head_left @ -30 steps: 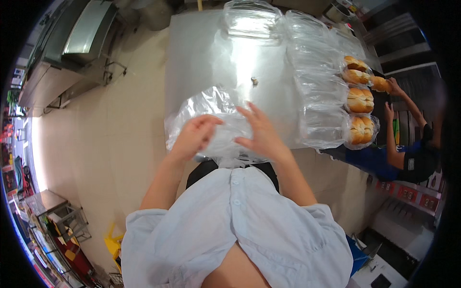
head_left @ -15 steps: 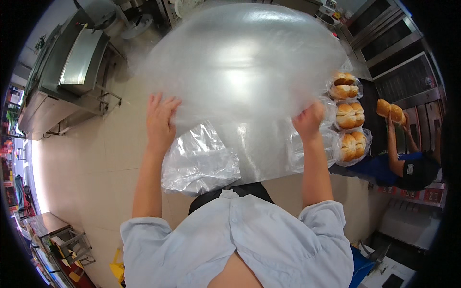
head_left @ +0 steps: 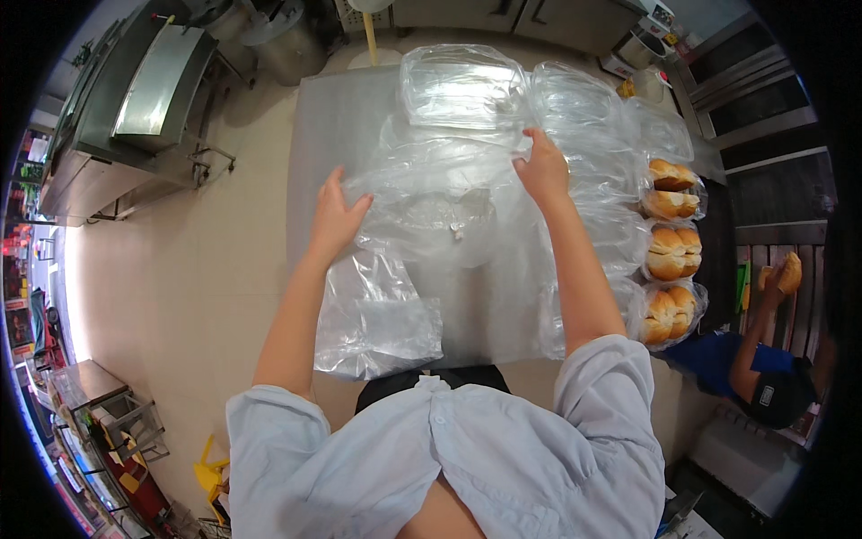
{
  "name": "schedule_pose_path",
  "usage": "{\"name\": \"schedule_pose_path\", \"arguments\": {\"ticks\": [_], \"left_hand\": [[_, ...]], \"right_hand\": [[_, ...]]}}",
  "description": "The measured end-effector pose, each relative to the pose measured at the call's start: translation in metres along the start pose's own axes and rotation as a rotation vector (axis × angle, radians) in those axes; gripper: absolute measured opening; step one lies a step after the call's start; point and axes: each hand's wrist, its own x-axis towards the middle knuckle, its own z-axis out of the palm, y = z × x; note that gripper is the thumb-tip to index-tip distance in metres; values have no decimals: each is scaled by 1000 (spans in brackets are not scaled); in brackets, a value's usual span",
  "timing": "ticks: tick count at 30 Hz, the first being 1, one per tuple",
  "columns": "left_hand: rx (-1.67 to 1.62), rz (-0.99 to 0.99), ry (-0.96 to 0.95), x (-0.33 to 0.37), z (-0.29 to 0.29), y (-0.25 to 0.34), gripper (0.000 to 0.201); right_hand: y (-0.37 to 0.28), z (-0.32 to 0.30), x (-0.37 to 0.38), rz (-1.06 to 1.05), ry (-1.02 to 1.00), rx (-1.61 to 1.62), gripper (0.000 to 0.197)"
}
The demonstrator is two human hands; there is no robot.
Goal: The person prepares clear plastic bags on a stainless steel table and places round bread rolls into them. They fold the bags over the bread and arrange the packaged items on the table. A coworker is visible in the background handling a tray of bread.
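Observation:
A thin clear plastic bag (head_left: pixel 422 193) lies loosely spread across the metal table between my two hands. By its left edge is my left hand (head_left: pixel 339 217), thumb and fingers apart, lightly touching or just above the film. My right hand (head_left: pixel 544 169) is at the bag's far right corner, thumb and forefinger spread; whether a fingertip rests on the plastic I cannot tell. Below my left hand, a stack of flat clear bags (head_left: pixel 377 319) sits at the table's near edge. Another puffed clear bag (head_left: pixel 465 88) lies at the far side.
Several clear bags (head_left: pixel 597 180) lie in rows on the right of the metal table (head_left: pixel 319 117). Bread loaves (head_left: pixel 672 251) sit partly inside bags along the right edge. Beyond, a co-worker (head_left: pixel 763 368) in a dark cap handles bread (head_left: pixel 788 272). A steel counter (head_left: pixel 117 153) stands left.
The big blurred sheet of plastic raised before me has come down onto the table, uncovering the far bags. My right hand has moved forward and opened. The co-worker's bread has shifted right and down.

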Motion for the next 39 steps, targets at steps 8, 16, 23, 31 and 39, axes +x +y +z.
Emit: {"name": "schedule_pose_path", "arguments": {"ticks": [8,16,23,31,39], "left_hand": [[782,1045,2,33,52,-3,82],[980,462,-494,102,96,-56,92],[1188,486,-582,127,124,10,86],[497,561,-245,97,116,21,41],[339,353,-207,-109,43,-58,30]], "right_hand": [[14,66,-39,-603,-174,-296,74],[66,100,13,-386,-859,-871,90],[107,99,47,-461,-624,-881,49],[17,64,-5,-319,-281,-85,13],[-6,123,-133,-250,-45,103,17]]}}
